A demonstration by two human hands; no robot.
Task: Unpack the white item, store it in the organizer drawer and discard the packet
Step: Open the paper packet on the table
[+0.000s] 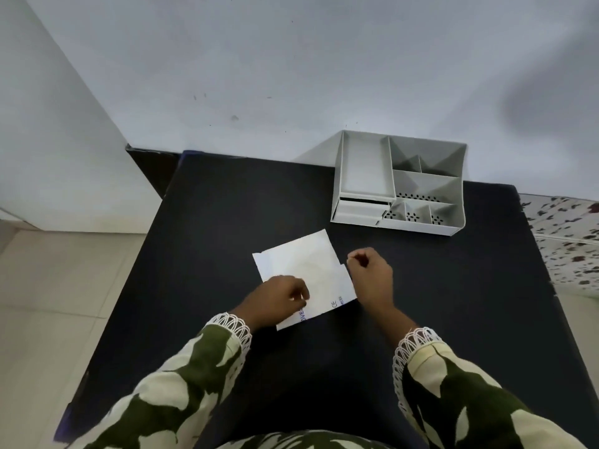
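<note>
Packet (304, 277): flat on the black table (227, 222), near the front edge, well short of the organizer (402, 186).
Feel: likely light, thin, floppy paper; tears easily.
Left hand (278, 299): curled, fingertips pinching the packet's near-left part.
Right hand (372, 270): loosely fisted just beside the right edge; contact unclear.
Hold: best at the peeled corner flaps.
Drawer (363, 207): low at the organizer's front-left.

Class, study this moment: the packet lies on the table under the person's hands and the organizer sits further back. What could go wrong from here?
1. The left hand pins only one edge of the flat white paper packet; pulling with the closed right hand might tear it unevenly or damage the item inside.
2. The drawer of the grey plastic compartment organizer looks barely open, so storing may need a free hand.
3. No bin is visible for discarding.
</note>
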